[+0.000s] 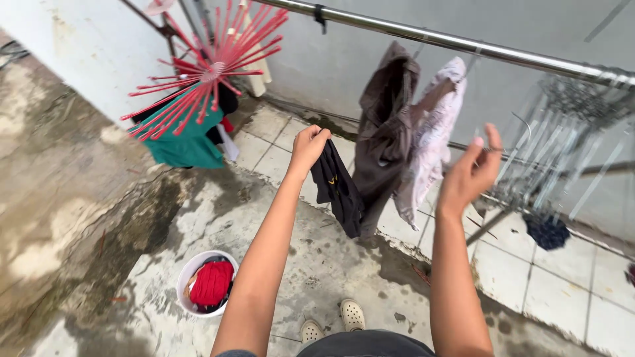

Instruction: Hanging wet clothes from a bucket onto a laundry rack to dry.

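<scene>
The left hand [308, 147] is clenched on the top of a black cloth [337, 190] hanging lengthwise straight down, while the right hand [471, 173], fingers apart, holds nothing.

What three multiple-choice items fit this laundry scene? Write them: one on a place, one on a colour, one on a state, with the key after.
1. Where does the white bucket stand?
A. on the wet floor beside the person's left arm
B. hung from the metal rail
C. on a table

2. What colour is the round peg hanger?
A. blue
B. red
C. yellow

3. What is the left hand doing?
A. resting flat on the wall
B. lying in the bucket
C. gripping a small dark garment that hangs down from it

Key: 1 A, the bucket sits on the floor left of the arm. 2 B, its spokes are red. 3 C, the fingers are closed on the cloth's top edge, while the right hand is open and holds nothing.
</scene>
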